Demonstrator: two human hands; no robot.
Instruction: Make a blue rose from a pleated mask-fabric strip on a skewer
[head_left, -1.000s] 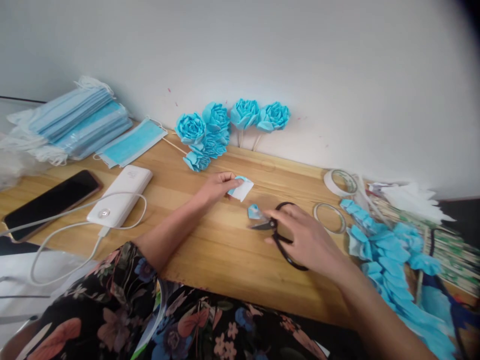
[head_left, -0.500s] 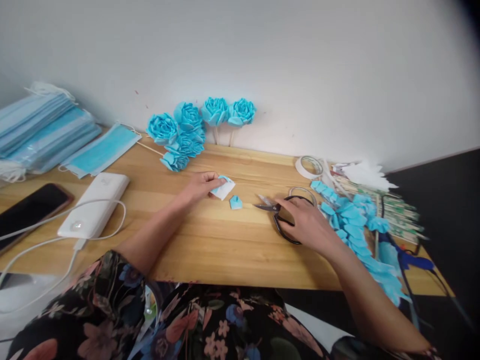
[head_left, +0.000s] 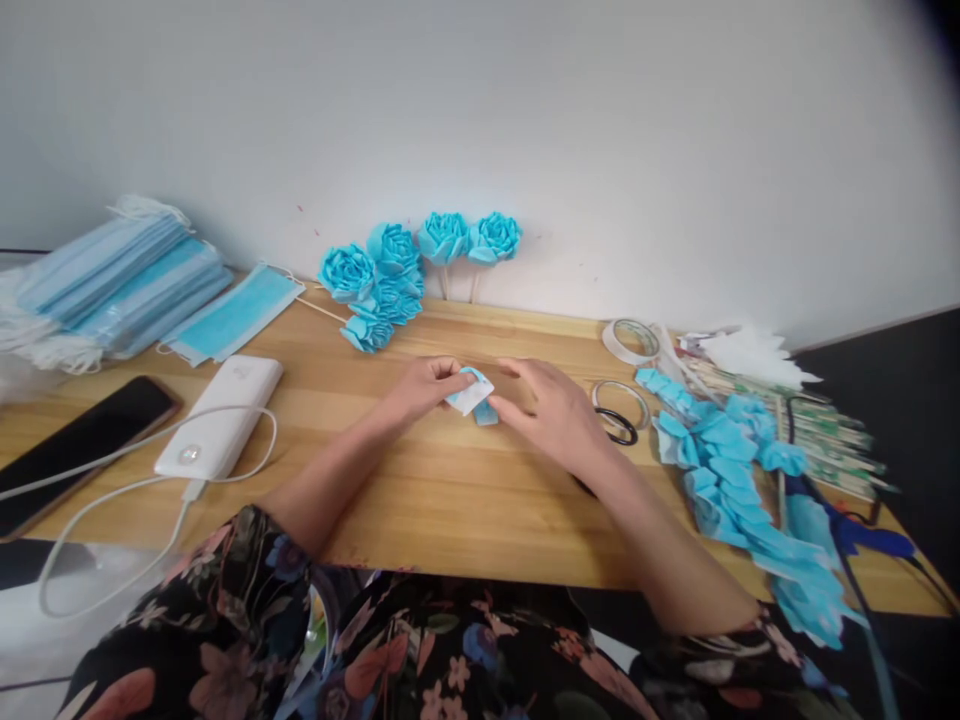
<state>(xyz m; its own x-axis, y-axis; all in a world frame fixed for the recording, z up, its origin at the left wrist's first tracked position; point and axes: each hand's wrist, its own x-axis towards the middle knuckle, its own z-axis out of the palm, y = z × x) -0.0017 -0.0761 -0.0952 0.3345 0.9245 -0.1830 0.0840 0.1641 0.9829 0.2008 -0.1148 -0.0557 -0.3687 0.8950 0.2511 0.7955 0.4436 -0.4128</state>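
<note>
Between the thumb and fingers of my left hand (head_left: 427, 392) is a small folded piece of white and light-blue mask fabric (head_left: 466, 396). A smaller blue piece (head_left: 486, 413) lies on the table just below it. My right hand (head_left: 551, 412) reaches in from the right with thumb and fingers apart, its tips beside the fabric; I see nothing held in it. The scissors lie under and behind this hand; one black handle loop (head_left: 621, 430) shows, while the blades are hidden.
Blue fabric flowers (head_left: 394, 275) on sticks stand at the wall. Masks (head_left: 142, 280), a white power bank (head_left: 217, 420) with a cable and a phone (head_left: 82, 450) lie left. Tape (head_left: 630, 343), a blue petal strip (head_left: 731, 490) and a blue-handled tool (head_left: 874, 537) are on the right.
My right hand has let go of the scissors and moved left to the fabric piece. My left hand still holds that piece. The whole view has shifted slightly.
</note>
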